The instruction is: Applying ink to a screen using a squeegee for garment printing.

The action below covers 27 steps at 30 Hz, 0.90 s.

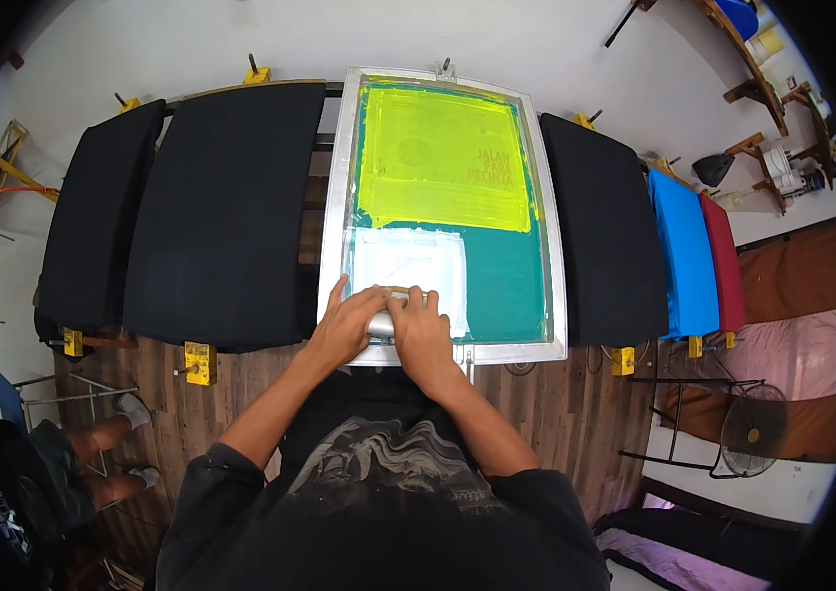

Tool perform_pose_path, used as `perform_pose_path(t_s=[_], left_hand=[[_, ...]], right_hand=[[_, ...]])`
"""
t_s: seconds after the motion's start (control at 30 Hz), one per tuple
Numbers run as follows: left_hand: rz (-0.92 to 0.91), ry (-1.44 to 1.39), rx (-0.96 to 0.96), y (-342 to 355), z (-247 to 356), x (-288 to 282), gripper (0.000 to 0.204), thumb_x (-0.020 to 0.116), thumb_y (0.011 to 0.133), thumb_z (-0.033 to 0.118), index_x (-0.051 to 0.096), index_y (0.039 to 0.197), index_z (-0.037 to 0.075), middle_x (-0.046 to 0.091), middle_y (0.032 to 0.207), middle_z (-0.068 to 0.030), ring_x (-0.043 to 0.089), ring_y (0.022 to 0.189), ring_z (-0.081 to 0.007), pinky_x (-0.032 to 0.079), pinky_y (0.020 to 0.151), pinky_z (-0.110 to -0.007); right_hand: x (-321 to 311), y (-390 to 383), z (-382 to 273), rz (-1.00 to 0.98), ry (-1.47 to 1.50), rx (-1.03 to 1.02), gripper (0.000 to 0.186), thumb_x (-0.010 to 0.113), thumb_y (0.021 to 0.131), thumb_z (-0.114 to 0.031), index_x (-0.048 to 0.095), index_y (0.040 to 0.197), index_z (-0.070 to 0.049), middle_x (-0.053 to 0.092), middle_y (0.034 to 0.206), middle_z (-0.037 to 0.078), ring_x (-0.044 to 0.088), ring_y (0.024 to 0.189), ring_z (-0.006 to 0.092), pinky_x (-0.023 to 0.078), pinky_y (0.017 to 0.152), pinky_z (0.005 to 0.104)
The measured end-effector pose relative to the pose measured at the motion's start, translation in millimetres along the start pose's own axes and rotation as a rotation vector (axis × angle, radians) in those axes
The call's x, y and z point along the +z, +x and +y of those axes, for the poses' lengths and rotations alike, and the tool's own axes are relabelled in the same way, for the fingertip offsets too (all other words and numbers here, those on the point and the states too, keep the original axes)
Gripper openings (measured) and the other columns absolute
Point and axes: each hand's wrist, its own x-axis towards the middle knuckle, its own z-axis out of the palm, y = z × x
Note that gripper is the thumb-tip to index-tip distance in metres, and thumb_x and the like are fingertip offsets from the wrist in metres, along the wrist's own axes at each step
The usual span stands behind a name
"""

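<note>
A screen-printing frame (pixel 556 295) with a silver rim stands in front of me. Its green mesh (pixel 504 276) carries a large yellow ink patch (pixel 442 128) at the far end and a white patch (pixel 416 258) at the near left. My left hand (pixel 357 317) and my right hand (pixel 420 330) are close together over the white patch, fingers curled over a squeegee (pixel 378 325) with a silver body and a narrow tan strip. Part of the squeegee is hidden under my fingers.
Black fabric-covered boards (pixel 216 217) flank the screen, with blue (pixel 684 256) and red (pixel 721 266) ones at right. Yellow clamps (pixel 199 362) line their ends. A fan (pixel 753 428) stands at lower right. Another person's legs (pixel 102 483) show at lower left. Wall shelves (pixel 753 89) hang at upper right.
</note>
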Motion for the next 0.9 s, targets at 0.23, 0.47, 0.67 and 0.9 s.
perform_pose_path(t_s=[0.23, 0.47, 0.67, 0.9], left_hand=[[0.061, 0.241, 0.004, 17, 20, -15, 0.034, 0.054, 0.081, -0.005, 0.063, 0.113, 0.001, 0.063, 0.116, -0.0155, 0.057, 0.118, -0.0285, 0.028, 0.111, -0.054], [0.086, 0.516, 0.103, 19, 25, 16, 0.033, 0.057, 0.082, 0.005, 0.061, 0.113, -0.004, 0.062, 0.117, -0.0188, 0.056, 0.120, -0.0284, 0.032, 0.111, -0.047], [0.037, 0.399, 0.118, 11, 38, 25, 0.039, 0.053, 0.081, -0.001, 0.060, 0.120, -0.004, 0.060, 0.121, -0.0194, 0.054, 0.122, -0.0298, 0.029, 0.113, -0.048], [0.060, 0.244, 0.051, 18, 39, 16, 0.041, 0.053, 0.079, -0.005, 0.062, 0.119, -0.001, 0.062, 0.119, -0.0193, 0.055, 0.120, -0.0299, 0.029, 0.112, -0.050]], right_hand=[[-5, 9, 22, 0.033, 0.212, -0.061, 0.040, 0.060, 0.073, 0.001, 0.060, 0.111, -0.008, 0.058, 0.108, 0.012, 0.056, 0.102, 0.0324, 0.050, 0.074, 0.0444], [22, -7, 40, 0.146, 0.304, -0.045, 0.057, 0.061, 0.064, 0.008, 0.058, 0.118, -0.010, 0.056, 0.122, 0.008, 0.052, 0.115, 0.0282, 0.031, 0.093, 0.0446], [10, -28, 43, 0.078, 0.262, 0.008, 0.054, 0.062, 0.065, 0.007, 0.059, 0.117, -0.011, 0.055, 0.120, 0.010, 0.051, 0.113, 0.0278, 0.033, 0.092, 0.0469], [-12, -15, 44, 0.050, 0.187, -0.007, 0.048, 0.060, 0.069, 0.007, 0.060, 0.114, -0.012, 0.057, 0.114, 0.009, 0.054, 0.110, 0.0292, 0.034, 0.092, 0.0483]])
